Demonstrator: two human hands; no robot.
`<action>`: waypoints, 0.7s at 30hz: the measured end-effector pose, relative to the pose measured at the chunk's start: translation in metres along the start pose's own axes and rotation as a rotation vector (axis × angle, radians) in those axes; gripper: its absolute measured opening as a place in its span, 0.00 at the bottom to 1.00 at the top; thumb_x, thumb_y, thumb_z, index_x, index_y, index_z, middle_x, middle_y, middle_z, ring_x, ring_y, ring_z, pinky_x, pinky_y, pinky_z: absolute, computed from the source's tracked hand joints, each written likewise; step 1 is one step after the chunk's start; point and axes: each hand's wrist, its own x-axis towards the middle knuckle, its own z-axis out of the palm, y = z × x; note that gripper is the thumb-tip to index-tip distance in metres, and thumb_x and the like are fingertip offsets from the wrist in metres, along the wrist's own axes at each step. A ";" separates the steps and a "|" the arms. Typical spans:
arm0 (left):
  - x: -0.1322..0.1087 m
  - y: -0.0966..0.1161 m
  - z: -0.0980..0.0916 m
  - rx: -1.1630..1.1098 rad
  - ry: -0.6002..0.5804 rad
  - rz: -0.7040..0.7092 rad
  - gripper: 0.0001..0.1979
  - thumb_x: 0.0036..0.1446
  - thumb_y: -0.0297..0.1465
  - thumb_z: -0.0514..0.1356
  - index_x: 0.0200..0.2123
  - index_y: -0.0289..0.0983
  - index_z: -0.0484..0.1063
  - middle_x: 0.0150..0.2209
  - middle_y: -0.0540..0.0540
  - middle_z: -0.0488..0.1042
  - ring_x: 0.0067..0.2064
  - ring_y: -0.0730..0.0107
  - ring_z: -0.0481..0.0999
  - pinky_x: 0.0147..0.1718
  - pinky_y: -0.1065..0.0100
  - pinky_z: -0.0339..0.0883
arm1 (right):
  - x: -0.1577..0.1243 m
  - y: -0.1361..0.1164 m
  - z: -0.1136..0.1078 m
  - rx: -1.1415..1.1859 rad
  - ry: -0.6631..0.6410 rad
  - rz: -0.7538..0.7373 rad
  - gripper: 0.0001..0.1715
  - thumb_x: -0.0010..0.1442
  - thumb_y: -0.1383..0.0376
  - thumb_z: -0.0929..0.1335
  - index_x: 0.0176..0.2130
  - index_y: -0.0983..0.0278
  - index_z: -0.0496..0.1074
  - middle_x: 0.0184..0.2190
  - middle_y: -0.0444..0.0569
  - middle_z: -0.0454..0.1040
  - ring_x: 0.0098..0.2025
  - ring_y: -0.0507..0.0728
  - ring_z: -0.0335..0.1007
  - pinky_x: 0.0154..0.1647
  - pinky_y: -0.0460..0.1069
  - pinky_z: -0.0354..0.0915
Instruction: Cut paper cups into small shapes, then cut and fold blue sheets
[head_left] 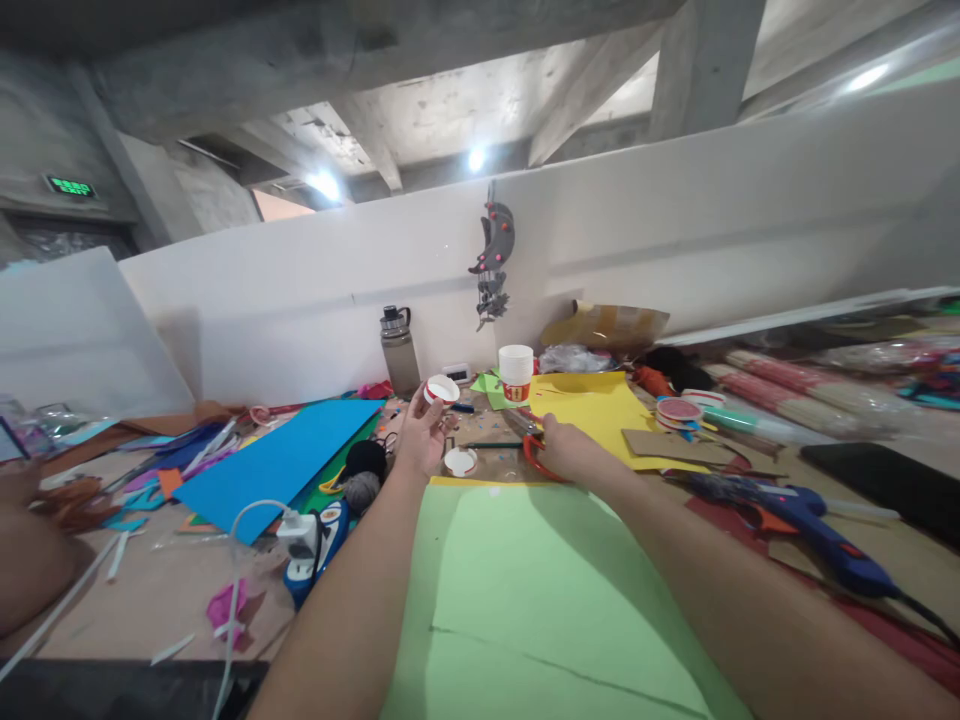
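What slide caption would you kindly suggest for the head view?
Left hand holding a shallow, round white piece, right hand gripping orange-handled scissors.

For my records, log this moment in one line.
left hand: holding shallow white piece | right hand: holding scissors | nearby: stacked paper cups, yellow sheet

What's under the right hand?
Scissors: part of the orange handle and some of the metal blades show. The right hand covers the rest of the handle and whatever lies directly beneath.
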 end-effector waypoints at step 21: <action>-0.008 0.002 0.020 0.184 -0.056 0.243 0.31 0.35 0.21 0.72 0.44 0.41 0.67 0.42 0.49 0.75 0.43 0.71 0.75 0.46 0.69 0.65 | -0.024 -0.036 -0.009 0.431 0.158 -0.339 0.26 0.62 0.58 0.63 0.56 0.65 0.68 0.51 0.58 0.74 0.52 0.62 0.71 0.52 0.52 0.63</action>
